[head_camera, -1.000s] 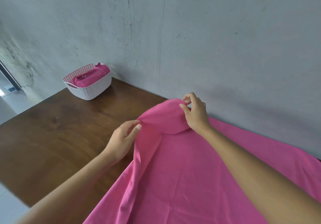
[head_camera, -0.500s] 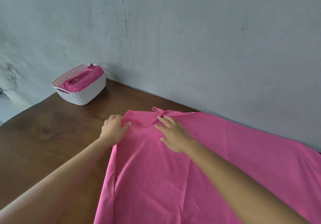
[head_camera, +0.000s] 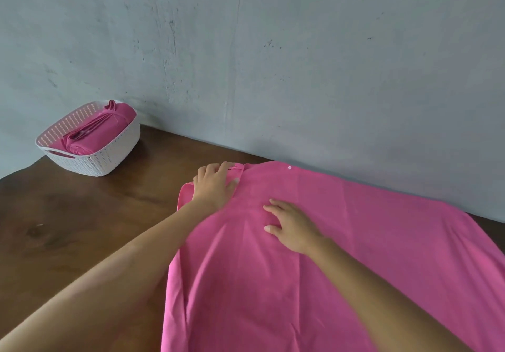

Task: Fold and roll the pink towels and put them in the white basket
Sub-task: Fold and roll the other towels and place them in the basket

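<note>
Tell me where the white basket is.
In the head view, the white basket sits far left on the wooden table, against the grey wall, holding a rolled pink towel.

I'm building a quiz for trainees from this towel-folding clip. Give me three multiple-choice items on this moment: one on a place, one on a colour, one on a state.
1. Where does the white basket stand?
A. On the wooden table, by the wall, to the left of the spread towel
B. On the floor
C. On top of the spread towel

2. What colour is the spread towel?
A. White
B. Pink
C. Blue

3. How does the right hand lie?
A. Curled round the basket's handle
B. Raised clear of the table
C. Resting on the spread towel with loosely spread fingers

Answers:
1 A: the basket sits on the brown tabletop near the grey wall, apart from the cloth.
2 B: the cloth is pink, like the rolled towel in the basket.
3 C: its palm lies on the fabric, while the left hand presses the far-left corner.
</note>
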A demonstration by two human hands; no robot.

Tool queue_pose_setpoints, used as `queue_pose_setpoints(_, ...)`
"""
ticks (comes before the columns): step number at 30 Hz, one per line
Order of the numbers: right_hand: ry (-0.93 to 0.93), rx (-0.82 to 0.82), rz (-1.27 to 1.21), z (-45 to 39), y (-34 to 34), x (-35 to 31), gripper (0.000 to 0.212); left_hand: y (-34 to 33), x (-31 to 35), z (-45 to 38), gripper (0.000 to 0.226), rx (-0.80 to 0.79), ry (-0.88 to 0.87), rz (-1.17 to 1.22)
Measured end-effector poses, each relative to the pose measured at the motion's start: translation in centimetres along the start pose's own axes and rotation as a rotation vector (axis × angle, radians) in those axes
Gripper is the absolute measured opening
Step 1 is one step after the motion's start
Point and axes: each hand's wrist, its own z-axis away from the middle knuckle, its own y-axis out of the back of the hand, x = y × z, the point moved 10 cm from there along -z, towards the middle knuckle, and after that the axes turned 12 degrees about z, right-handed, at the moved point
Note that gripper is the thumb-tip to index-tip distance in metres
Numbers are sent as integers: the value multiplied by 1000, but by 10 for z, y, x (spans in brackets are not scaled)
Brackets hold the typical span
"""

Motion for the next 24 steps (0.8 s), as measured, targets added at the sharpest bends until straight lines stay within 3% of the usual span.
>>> queue_pose_setpoints(4, -47, -24, -10, -2, -3, -1, 60, -33, -3, -27, 55, -267, 57, -89)
queue_pose_setpoints(14, -106, -38, -67, 0, -7, -2, 60, -41, 12, -55, 44, -264, 42, 243)
queue_pose_setpoints(19, -145, -15, -164, -10, 4, 3, 54, -37, 28, -39, 22, -272, -224, 315)
queue_pose_setpoints(24, -223, 165, -314, -52, 46, 10, 43, -25, 15, -11, 19, -274, -450, 137)
